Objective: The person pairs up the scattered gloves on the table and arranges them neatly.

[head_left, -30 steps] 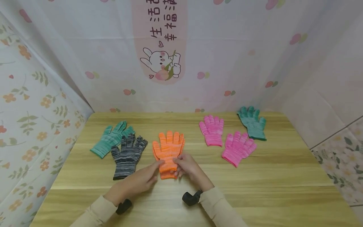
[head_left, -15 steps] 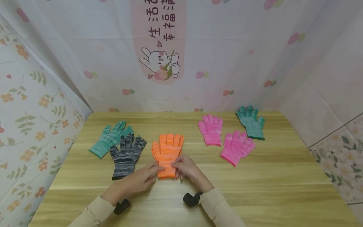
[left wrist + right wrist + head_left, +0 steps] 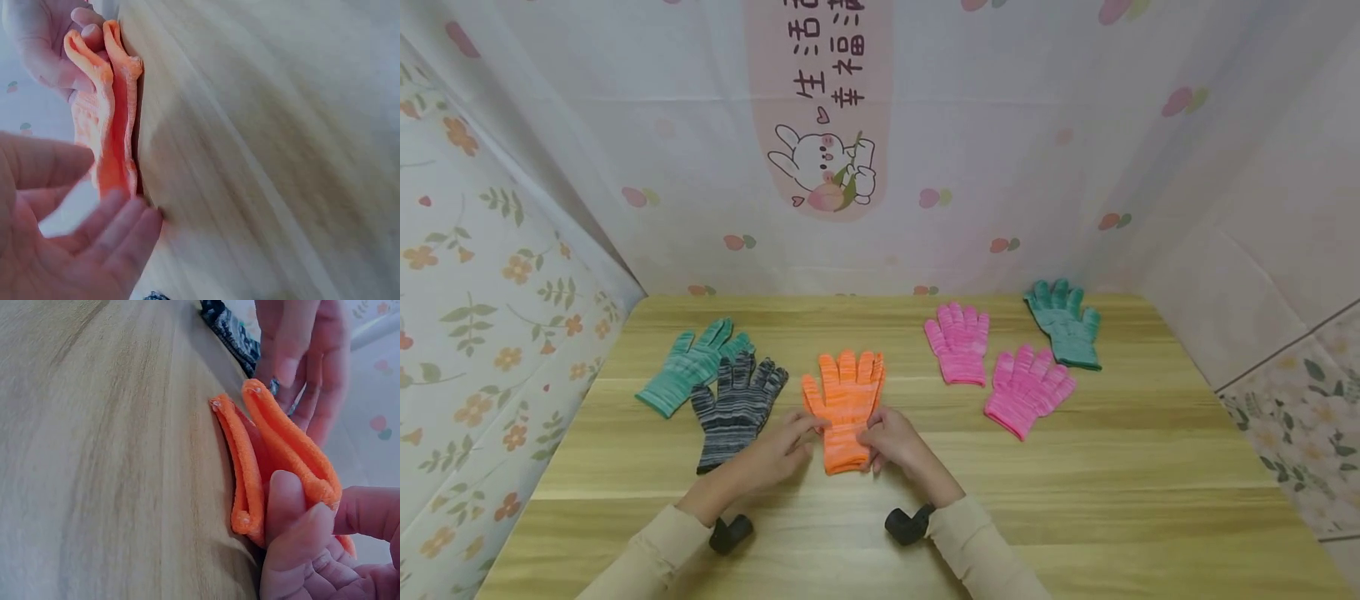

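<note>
Two orange knit gloves (image 3: 847,396) lie one on top of the other at the middle of the table, fingers pointing away from me. Both cuffs show as separate folds in the left wrist view, the upper cuff (image 3: 94,69) raised a little off the lower one. My right hand (image 3: 898,437) pinches the right edge of the upper cuff, with fingertips (image 3: 287,490) in the gap between the cuffs. At the gloves' left edge is my left hand (image 3: 781,450), its thumb and fingers spread apart and holding nothing; whether a fingertip touches the fabric I cannot tell.
A black-grey glove (image 3: 736,417) lies left of the orange ones, overlapping a green glove (image 3: 688,367). Two pink gloves (image 3: 958,346) and another green glove (image 3: 1066,325) lie at the right. Patterned curtains (image 3: 1000,150) stand behind the wooden table (image 3: 1075,517).
The upper orange glove has slid toward me, so its cuff now covers the lower one's. My left hand has let go of the cuff's left side. My right hand has kept its pinch.
</note>
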Available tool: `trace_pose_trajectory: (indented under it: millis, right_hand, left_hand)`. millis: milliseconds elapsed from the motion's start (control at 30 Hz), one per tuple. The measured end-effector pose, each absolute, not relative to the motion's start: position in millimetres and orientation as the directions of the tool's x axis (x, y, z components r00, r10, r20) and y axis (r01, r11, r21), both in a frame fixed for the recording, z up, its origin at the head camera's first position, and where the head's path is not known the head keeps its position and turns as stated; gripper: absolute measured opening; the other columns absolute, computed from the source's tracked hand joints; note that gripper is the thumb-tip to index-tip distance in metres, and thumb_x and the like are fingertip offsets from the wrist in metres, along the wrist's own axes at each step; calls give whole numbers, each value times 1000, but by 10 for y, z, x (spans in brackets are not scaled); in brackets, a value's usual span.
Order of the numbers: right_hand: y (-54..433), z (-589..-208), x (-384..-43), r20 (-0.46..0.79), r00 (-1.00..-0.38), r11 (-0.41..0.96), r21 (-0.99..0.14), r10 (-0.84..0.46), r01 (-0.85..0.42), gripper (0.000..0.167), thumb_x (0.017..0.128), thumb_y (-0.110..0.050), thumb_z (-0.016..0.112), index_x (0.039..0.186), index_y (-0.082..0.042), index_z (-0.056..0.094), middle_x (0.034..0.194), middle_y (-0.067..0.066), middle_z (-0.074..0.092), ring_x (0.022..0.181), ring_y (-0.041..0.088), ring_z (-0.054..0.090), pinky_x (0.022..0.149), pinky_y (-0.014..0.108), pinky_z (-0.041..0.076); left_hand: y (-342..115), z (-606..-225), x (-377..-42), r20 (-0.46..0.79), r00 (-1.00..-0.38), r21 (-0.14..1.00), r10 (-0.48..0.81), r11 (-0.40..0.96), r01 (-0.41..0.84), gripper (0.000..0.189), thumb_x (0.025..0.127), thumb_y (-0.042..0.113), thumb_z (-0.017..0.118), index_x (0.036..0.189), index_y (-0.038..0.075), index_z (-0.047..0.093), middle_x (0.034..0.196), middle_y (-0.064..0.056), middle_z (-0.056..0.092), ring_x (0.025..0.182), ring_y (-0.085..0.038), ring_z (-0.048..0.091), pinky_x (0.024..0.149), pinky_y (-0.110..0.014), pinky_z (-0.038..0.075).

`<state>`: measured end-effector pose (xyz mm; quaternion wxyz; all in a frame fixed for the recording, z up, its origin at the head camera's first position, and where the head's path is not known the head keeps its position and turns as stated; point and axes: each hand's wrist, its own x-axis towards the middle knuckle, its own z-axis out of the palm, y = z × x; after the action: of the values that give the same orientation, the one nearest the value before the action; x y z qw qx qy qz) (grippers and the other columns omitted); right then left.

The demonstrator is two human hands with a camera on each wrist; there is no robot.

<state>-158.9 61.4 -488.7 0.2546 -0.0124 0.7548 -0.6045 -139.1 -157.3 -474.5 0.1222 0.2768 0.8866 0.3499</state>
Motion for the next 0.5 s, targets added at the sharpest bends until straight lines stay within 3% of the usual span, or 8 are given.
trace_pose_trajectory:
  millis: [133, 267, 500]
  right_hand:
    - [626, -4881, -1591, -365, -865, 270, -921, -344, 281, 14, 84, 0, 56, 90, 0, 44, 56, 1, 52, 42, 9, 53, 40, 22, 47]
    - [636, -4873, -1587, -382, -857, 244, -918, -345, 312, 14, 85, -2, 57, 92, 1, 44, 58, 3, 51, 44, 11, 54, 47, 30, 54]
    - [647, -4876, -1592, -413, -861, 203, -908, -298, 366, 18, 94, -14, 51, 92, 2, 47, 58, 6, 51, 43, 13, 57, 52, 37, 57]
  left_hand:
    - [-1517, -4744, -1451, -41, -881, 699, 471, 644, 311, 37, 92, 5, 50, 128, -2, 51, 125, -23, 45, 109, -35, 52, 88, -48, 46]
    - [-1479, -4716, -1479, -96, -918, 731, 385, 654, 198, 34, 93, 7, 50, 125, -5, 53, 125, -21, 48, 114, -36, 50, 93, -49, 44]
    - [-1425, -4695, -1489, -76, -948, 716, 310, 678, 164, 25, 92, 7, 53, 112, -5, 61, 115, -17, 56, 110, -35, 54, 95, -48, 44]
